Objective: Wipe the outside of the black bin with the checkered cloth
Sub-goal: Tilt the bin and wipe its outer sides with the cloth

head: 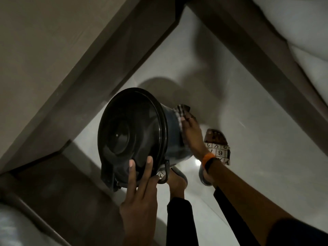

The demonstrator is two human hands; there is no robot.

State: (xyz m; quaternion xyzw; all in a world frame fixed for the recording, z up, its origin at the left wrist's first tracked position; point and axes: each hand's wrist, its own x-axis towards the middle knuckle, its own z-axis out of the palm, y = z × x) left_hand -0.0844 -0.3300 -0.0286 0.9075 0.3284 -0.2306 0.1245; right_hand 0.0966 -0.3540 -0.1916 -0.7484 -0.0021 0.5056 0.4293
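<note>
The black bin is round, with a glossy lid facing me, and is tilted on its side above the white floor. My left hand grips the lid's lower rim, two fingers spread flat on the lid. My right hand presses the checkered cloth against the bin's side wall on the right, beyond the lid's rim. The cloth is brown and white; most of it is hidden under my fingers and behind the bin. An orange band sits on my right wrist.
My feet in patterned sandals stand on the white tiled floor just right of and below the bin. Brown wooden furniture runs along the left. A brown bed frame with white bedding crosses the upper right.
</note>
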